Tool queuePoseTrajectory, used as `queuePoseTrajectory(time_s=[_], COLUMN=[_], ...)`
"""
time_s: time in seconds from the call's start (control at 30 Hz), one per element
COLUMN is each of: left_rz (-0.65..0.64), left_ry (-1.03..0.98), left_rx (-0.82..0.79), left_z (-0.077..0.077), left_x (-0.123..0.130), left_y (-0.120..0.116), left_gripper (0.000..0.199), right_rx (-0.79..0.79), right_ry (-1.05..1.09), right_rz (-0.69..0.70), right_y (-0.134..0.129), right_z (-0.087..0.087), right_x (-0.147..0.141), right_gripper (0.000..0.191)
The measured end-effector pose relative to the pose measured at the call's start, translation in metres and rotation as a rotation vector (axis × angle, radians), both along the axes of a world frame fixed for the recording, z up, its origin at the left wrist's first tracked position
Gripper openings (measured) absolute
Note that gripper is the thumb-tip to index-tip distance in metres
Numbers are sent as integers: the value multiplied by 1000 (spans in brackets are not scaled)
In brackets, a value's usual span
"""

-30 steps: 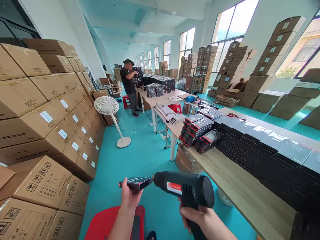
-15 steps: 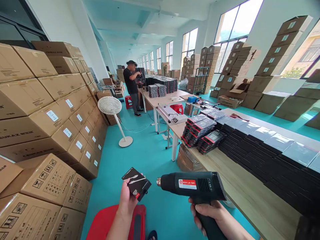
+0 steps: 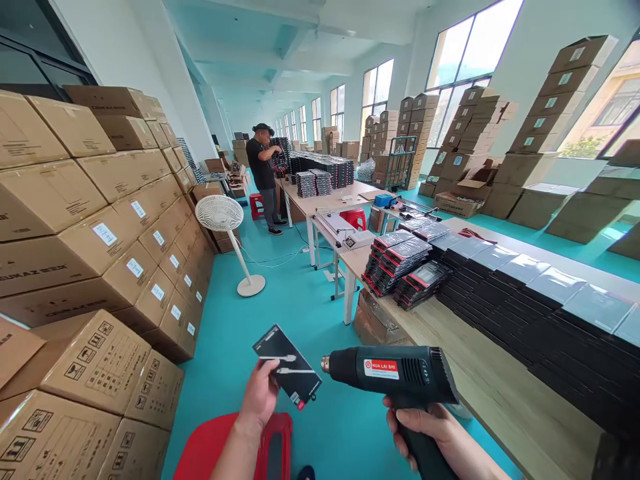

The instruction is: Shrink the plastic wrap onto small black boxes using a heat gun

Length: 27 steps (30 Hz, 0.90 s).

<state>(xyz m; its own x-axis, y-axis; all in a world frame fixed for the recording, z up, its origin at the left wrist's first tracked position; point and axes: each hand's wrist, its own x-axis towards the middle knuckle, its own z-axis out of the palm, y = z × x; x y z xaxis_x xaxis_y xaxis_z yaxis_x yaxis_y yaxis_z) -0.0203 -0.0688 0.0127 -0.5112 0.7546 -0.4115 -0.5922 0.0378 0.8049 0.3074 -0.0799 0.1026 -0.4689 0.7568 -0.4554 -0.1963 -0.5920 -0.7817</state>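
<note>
In my left hand (image 3: 261, 392) I grip a flat black package (image 3: 289, 367) by its left edge, thumb on the front. A white cable is printed on its face, with a small red patch near the lower corner. My right hand (image 3: 417, 430) is wrapped round the handle of a dark heat gun (image 3: 390, 373) with a red and white label. Its metal nozzle points left at the package, a small gap away from it. Whether the trigger is pressed, I cannot tell.
A red stool (image 3: 215, 447) stands below my left arm. Stacks of black packages (image 3: 400, 257) lie on the table (image 3: 480, 353) at right. Cartons (image 3: 100, 233) are piled at left, near a white fan (image 3: 220, 213). Another person (image 3: 263, 173) stands at a farther table.
My left hand has turned the black package, so its printed face shows more fully and it sits slightly farther right. The heat gun has shifted a little right.
</note>
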Motion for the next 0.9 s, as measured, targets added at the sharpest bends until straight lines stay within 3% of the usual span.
queuePoseTrajectory(time_s=[0.17,0.23,0.33,0.57,0.77,0.9], left_rz=[-183,-219,-240,-218,-207,-257], left_ry=[182,246,346,669,545,582], left_rx=[59,69,54,10,12,-2], left_z=[1,2,5,3,2,3], left_x=[3,5,5,1,0,-1], left_y=[0,0,-3,-12,-13,-14], left_gripper=[28,29,34,36,37,30], right_rx=[2,109,217,202,206,210], right_ry=[-80,-90,-165,-179,-217,-258], right_rz=[169,204,164,267,334,219], right_y=[-6,-3,10,23,26,31], right_z=[19,25,30,36,41,37], right_x=[-18,-32,-43,-42,-51,-41], right_gripper=[34,34,32,26,26,29])
